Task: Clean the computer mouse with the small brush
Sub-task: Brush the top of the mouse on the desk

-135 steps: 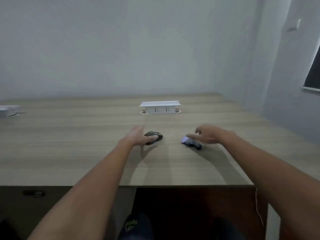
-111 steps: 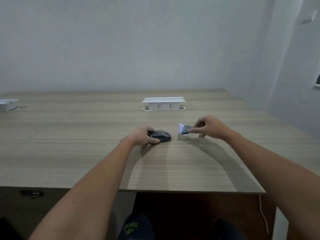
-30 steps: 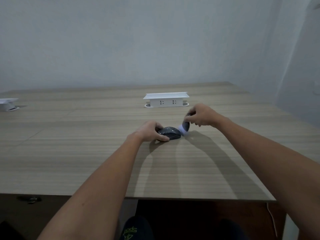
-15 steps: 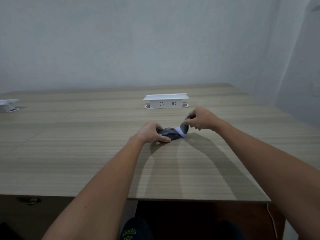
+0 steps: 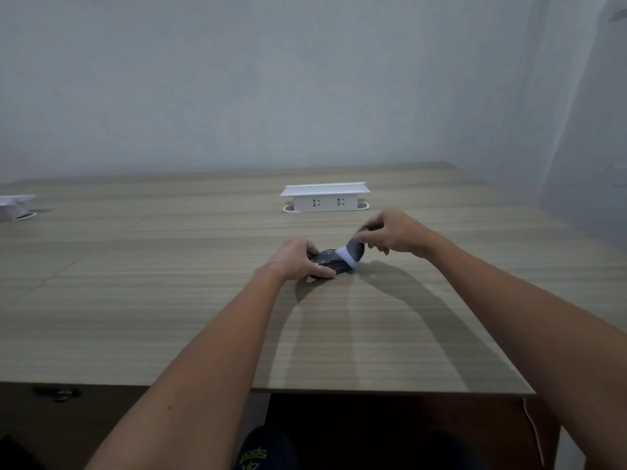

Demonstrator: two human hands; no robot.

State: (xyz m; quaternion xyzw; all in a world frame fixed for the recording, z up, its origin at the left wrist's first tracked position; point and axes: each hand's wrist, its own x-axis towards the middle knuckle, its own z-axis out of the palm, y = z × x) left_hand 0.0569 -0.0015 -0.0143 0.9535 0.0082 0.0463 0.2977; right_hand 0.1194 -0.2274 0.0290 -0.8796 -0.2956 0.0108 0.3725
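Observation:
A dark computer mouse lies on the wooden table, a bit right of centre. My left hand grips it from the left side, thumb along its near edge. My right hand pinches a small brush with a dark handle and pale bristles. The brush is tilted, and its bristles rest on the right end of the mouse. Part of the mouse is hidden by my left fingers.
A white pop-up socket box stands behind the hands. Another white socket box sits at the far left edge. The table's front edge runs below my forearms, and its right edge slants away on the right. A wall rises behind.
My right hand picked the brush off the table and brought it left to the mouse. Over the last second the bristles have stroked down over the mouse's right end. My left hand has kept hold of the mouse.

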